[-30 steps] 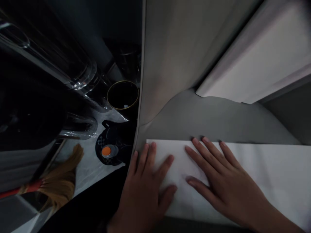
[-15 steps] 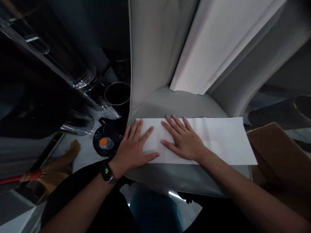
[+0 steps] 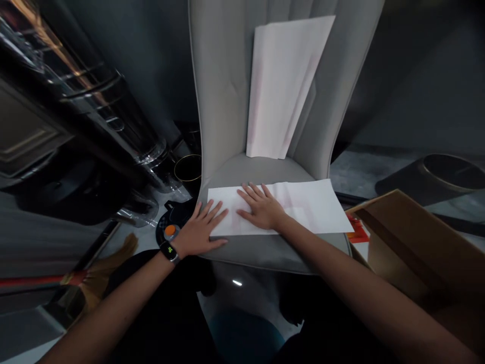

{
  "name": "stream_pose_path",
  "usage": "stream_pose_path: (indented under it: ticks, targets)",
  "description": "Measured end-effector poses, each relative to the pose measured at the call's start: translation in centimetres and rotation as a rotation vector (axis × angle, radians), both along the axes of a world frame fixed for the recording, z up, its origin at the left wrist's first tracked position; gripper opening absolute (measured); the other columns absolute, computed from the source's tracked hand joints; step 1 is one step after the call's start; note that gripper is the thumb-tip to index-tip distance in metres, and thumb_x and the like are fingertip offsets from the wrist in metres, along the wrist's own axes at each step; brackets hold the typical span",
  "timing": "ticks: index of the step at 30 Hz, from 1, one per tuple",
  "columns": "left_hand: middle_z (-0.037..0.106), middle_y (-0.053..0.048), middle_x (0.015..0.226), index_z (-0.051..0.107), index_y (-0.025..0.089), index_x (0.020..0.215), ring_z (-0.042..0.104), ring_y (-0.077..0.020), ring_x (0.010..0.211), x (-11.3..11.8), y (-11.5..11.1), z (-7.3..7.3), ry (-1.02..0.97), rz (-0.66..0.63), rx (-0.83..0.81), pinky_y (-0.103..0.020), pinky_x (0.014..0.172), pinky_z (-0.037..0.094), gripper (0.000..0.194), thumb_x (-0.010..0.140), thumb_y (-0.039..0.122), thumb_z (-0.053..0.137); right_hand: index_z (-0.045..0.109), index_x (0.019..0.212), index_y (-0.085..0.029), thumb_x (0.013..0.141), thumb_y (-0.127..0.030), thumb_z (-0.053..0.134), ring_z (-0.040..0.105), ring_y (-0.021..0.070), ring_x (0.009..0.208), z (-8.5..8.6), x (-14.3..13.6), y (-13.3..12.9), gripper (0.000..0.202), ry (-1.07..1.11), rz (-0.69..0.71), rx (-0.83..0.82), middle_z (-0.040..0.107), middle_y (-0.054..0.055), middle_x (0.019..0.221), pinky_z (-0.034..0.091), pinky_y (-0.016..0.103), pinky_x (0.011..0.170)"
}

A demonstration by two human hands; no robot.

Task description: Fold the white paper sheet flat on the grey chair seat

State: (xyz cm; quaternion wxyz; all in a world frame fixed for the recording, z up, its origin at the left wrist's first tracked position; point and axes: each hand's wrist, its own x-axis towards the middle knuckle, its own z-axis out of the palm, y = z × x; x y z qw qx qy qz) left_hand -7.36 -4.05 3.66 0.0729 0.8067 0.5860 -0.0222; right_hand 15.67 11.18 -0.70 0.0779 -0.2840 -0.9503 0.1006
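Both hands lie flat with fingers spread, gripping nothing: left hand on the left end of the white sheet, right hand just beside it. It lies on the grey chair seat, long axis left to right. No writing is legible.
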Motion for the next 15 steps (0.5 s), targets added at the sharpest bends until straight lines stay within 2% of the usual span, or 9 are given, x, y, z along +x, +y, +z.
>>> stream_pose_path:
  ticks: [6, 8, 9, 11, 12, 13, 15]
  targets:
    - [0.027, -0.018, 0.172, 0.034, 0.016, 0.164, 0.024, -0.0365, 0.16, -0.6, -4.5, 2.8, 0.035, -0.137, -0.097, -0.055, 0.13, 0.017, 0.095, 0.093, 0.074, 0.059, 0.033, 0.165, -0.017, 0.106, -0.068, 0.025, 0.025, 0.0346, 0.16, -0.1, 0.0, -0.1, 0.079, -0.004, 0.013, -0.012, 0.028, 0.014, 0.172, 0.018, 0.06, 0.129]
    - [0.04, -0.019, 0.167, 0.047, 0.016, 0.157, 0.036, -0.0361, 0.155, -0.8, -5.0, 3.9, 0.01, -0.157, -0.106, -0.054, 0.129, 0.023, 0.086, 0.095, 0.073, 0.057, 0.034, 0.165, -0.016, 0.106, -0.068, 0.023, 0.026, 0.0349, 0.159, -0.3, -0.1, -0.1, 0.079, -0.01, 0.011, -0.005, 0.029, 0.014, 0.172, 0.018, 0.061, 0.129]
    - [0.052, -0.018, 0.159, 0.057, 0.017, 0.148, 0.048, -0.0342, 0.149, -0.7, -4.8, 4.4, -0.02, -0.148, -0.103, -0.053, 0.127, 0.027, 0.073, 0.098, 0.07, 0.054, 0.034, 0.165, -0.016, 0.106, -0.068, 0.023, 0.025, 0.035, 0.159, -0.5, -0.2, -0.1, 0.08, -0.014, 0.009, -0.003, 0.028, 0.014, 0.172, 0.017, 0.061, 0.129]
    - [0.076, -0.013, 0.126, 0.075, 0.019, 0.12, 0.07, -0.0278, 0.123, 0.0, -3.5, 4.9, -0.117, -0.036, -0.053, -0.047, 0.121, 0.04, 0.05, 0.107, 0.057, 0.044, 0.033, 0.165, -0.015, 0.105, -0.069, 0.023, 0.024, 0.035, 0.16, -0.9, -0.3, 0.0, 0.081, -0.02, 0.006, 0.001, 0.027, 0.014, 0.173, 0.017, 0.061, 0.129]
    - [0.08, -0.009, 0.108, 0.077, 0.02, 0.106, 0.075, -0.0242, 0.107, 0.7, -2.5, 4.9, -0.17, 0.054, -0.014, -0.043, 0.115, 0.046, 0.048, 0.11, 0.048, 0.038, 0.033, 0.165, -0.016, 0.105, -0.069, 0.023, 0.024, 0.0349, 0.16, -1.1, -0.3, 0.0, 0.081, -0.02, 0.007, 0.003, 0.027, 0.013, 0.173, 0.017, 0.061, 0.129]
    - [0.081, -0.008, 0.101, 0.077, 0.02, 0.1, 0.076, -0.0229, 0.099, 1.6, -1.3, 4.5, -0.23, 0.197, 0.065, -0.04, 0.108, 0.052, 0.05, 0.111, 0.044, 0.035, 0.033, 0.166, -0.017, 0.105, -0.07, 0.024, 0.024, 0.0347, 0.16, -1.3, -0.3, 0.0, 0.081, -0.016, 0.008, 0.007, 0.027, 0.012, 0.173, 0.017, 0.061, 0.129]
    - [0.075, -0.014, 0.128, 0.071, 0.016, 0.125, 0.071, -0.0243, 0.12, 4.1, 1.1, 3.0, -0.249, 0.326, 0.163, -0.042, 0.11, 0.052, 0.052, 0.112, 0.032, 0.023, 0.033, 0.166, -0.019, 0.105, -0.069, 0.027, 0.026, 0.0341, 0.16, -1.7, -0.2, 0.1, 0.079, -0.007, 0.002, 0.015, 0.029, 0.011, 0.173, 0.018, 0.06, 0.129]
